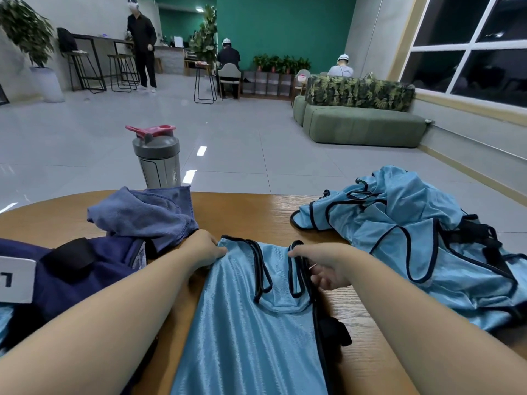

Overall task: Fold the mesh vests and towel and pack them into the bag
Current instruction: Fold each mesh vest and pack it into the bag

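Note:
A light blue mesh vest [251, 323] with dark trim lies flat along the wooden table [256, 212], its shoulder straps pointing away from me. My left hand [204, 249] pinches the vest's left shoulder. My right hand [325, 266] grips the right shoulder strap. A crumpled pile of more blue mesh vests [413, 238] sits at the right. A bunched blue-grey towel [145, 215] rests at the left, partly on a navy bag [85, 275] with a black strap and a white label.
A grey shaker bottle [157, 158] with a red lid stands at the table's far edge. Beyond are tiled floor, a green sofa [362, 124], stools, plants, and other people far off.

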`<control>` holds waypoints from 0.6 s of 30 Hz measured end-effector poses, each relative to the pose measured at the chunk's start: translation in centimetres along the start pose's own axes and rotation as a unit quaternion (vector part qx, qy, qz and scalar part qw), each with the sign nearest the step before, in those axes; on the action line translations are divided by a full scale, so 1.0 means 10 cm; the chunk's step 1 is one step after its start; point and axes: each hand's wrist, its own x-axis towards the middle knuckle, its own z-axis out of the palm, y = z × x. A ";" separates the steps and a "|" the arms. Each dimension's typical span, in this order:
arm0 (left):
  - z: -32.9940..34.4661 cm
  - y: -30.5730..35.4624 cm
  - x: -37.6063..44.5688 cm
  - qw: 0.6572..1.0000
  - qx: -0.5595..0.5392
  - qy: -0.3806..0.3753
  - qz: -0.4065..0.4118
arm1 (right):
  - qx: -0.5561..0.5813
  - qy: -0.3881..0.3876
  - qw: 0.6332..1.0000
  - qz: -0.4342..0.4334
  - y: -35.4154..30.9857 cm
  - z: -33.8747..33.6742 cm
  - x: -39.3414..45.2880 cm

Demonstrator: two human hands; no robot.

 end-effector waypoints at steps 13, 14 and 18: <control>-0.03 0.21 0.02 0.963 -0.261 -0.031 -0.065 | 0.048 0.057 0.992 -0.104 0.12 -0.17 0.17; -0.03 0.22 0.04 0.961 -0.272 -0.023 -0.053 | 0.057 0.083 0.987 -0.128 0.09 -0.18 0.19; -0.02 0.17 0.12 0.953 -0.302 0.031 -0.006 | 0.045 0.153 0.965 -0.208 0.03 -0.21 0.21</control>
